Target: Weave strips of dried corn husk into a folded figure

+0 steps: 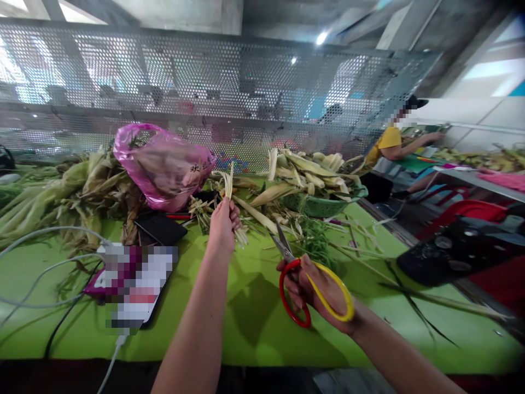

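My left hand (225, 223) is closed around a small bundle of pale corn husk strips (228, 180), which stick out above and below the fist. In my right hand (318, 287) is a pair of scissors (288, 254) with one red and one yellow handle. Their blades are slightly apart and point up and left, a short way from the bundle. Behind the hands, dried corn husks (309, 169) are heaped in a green basket (318, 206). Thin green strips (316, 241) lie in front of it. Loose husk pieces (262, 216) lie between the hands and the basket.
A pink plastic bag (164, 164) stands beside a large husk pile (90, 189) at left. A phone (143, 290), cables and a dark flat case (162, 227) lie on the green table (262, 339). A perforated metal screen (205, 71) rises behind. A person in yellow (389, 139) sits at right.
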